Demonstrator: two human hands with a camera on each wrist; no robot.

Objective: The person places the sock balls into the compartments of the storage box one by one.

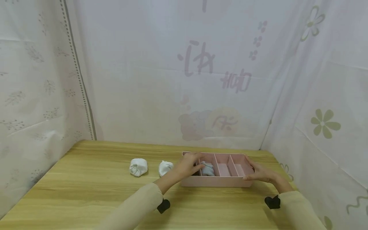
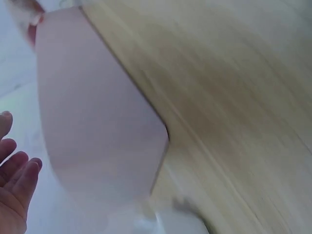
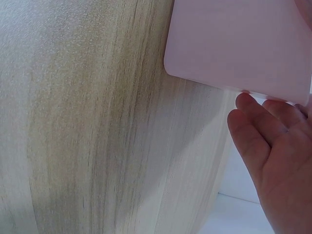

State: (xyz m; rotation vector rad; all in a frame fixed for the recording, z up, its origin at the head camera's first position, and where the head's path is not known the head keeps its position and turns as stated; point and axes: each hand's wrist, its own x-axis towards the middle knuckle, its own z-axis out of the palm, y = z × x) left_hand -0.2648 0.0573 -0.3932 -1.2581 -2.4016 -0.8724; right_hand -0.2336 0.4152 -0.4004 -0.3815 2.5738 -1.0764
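Flanking one pink tray (image 1: 218,182), left hand (image 1: 188,166) and right hand (image 1: 260,174) lie open; two white bundles (image 1: 138,166).

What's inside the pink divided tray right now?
The pink plastic divided tray holds one light blue rolled sock in its second compartment. The two right compartments look bare. The left hand covers the leftmost one.

Pink box (image 3: 239,44), right hand (image 3: 278,146), wooden table (image 3: 97,122)
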